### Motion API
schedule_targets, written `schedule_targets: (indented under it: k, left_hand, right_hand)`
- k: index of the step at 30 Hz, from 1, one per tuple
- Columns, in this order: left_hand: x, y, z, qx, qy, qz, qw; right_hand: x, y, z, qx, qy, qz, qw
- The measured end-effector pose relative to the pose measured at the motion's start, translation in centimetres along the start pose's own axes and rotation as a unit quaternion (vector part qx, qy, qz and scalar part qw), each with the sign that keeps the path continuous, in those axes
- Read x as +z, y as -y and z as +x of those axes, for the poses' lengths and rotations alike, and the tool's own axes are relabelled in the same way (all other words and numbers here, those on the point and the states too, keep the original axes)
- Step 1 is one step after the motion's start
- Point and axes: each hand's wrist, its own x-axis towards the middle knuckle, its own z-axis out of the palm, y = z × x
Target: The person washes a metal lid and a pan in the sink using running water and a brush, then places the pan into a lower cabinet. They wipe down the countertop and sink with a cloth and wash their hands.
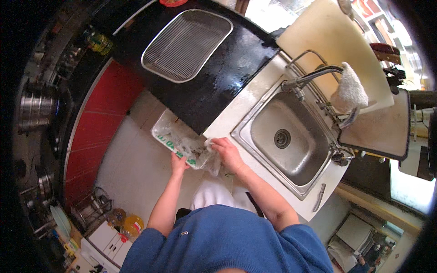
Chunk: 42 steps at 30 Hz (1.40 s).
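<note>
A clear plastic container [159, 127] with green marks on its near side is below the corner of the dark counter. My left hand [179, 163] grips its near rim. Crumpled clear plastic film [213, 160] lies in the container and trails over its right end. My right hand [226, 152] pinches the upper part of this film near the corner of the white counter. The contents under the film cannot be made out. To the right, a steel sink [273, 116] shows its bare basin and drain.
A wire-ribbed steel basket [187, 46] rests on the wet black counter [235, 56]. Behind the faucet [293, 83], draped with a white cloth [350, 90], stand large cutting boards [327, 41]. A knife [320, 198] lies by the sink's near corner. Red cabinet fronts [99, 123] are at left.
</note>
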Motion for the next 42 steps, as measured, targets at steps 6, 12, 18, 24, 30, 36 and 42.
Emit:
schedule_targets:
  k: [6,12,18,24,30,36,42]
  left_hand:
    - [-2.3,-1.8,-3.0,-0.053,0.012,-0.020,0.998]
    - [-1.0,-1.6,-4.0,-0.045,-0.042,-0.014,0.998]
    - [-1.5,-2.7,-6.4,0.073,-0.144,-0.016,0.987]
    - [10.0,-13.0,-9.1,0.359,-0.070,0.115,0.923]
    - [29.5,-20.7,-8.9,0.503,0.155,0.170,0.833]
    - [39.3,-20.5,-6.6,0.499,0.188,0.193,0.824]
    - [41.1,-18.8,-7.3,0.554,0.178,0.198,0.789]
  right_hand:
    - [-9.3,-7.5,4.0,0.114,-0.353,0.048,0.927]
    - [-14.1,-17.4,4.5,0.219,-0.377,-0.010,0.900]
    - [-5.0,-7.3,-1.8,0.094,-0.230,-0.044,0.968]
    - [-8.3,-6.3,-4.7,0.152,-0.050,-0.043,0.986]
    - [-13.5,-14.7,-10.4,0.345,-0.349,0.405,0.772]
    - [-19.1,-10.2,-10.7,0.314,-0.419,0.581,0.623]
    - [-20.8,-9.9,-12.2,0.270,-0.489,0.613,0.560]
